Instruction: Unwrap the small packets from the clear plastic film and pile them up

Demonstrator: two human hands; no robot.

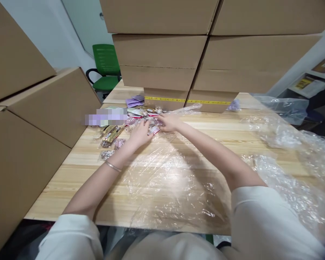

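Observation:
Both arms reach to the far middle of the wooden table, over a heap of small clear packets. My left hand [140,134] lies on the packets with its fingers apart. A white and red packet [153,130] is beside its fingertips. From the right, my right hand [168,122] touches the heap, fingers stretched out and spread. Gold packets [112,134] and small pinkish packets [119,143] lie left of my left hand. Behind them is a purple packet [134,102]. A large clear plastic sheet [173,173] spreads under and in front of my forearms.
Large cardboard boxes [162,50] are stacked across the table's back. More boxes [48,108] line the left side. Crumpled clear plastic [284,187] covers the right side of the wooden table [78,180]. A green chair [106,66] stands behind, and shelves [311,85] are at right.

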